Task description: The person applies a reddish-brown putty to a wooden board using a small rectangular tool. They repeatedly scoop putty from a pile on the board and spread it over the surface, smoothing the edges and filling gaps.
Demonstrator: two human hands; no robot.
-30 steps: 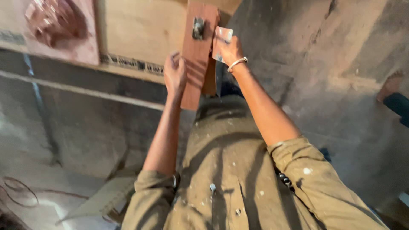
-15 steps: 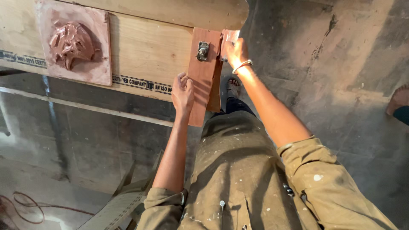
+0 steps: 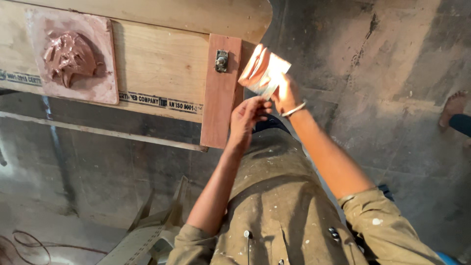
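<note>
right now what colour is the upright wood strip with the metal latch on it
Reddish brown wood strip, darker than the pale board behind it; the head view shows it.

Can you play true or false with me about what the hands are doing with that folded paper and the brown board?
1. The right hand holds a folded sheet of sandpaper. True.
2. The left hand lies flat on the brown board. False: it is lifted off the board, fingers reaching toward the sheet's lower edge.
3. A small metal latch sits near the top of the brown board. True.
4. The reddish carved panel is right of the brown board. False: it is on its left, on the pale plywood.
5. The right wrist is bare. False: it wears a light bangle.
</note>
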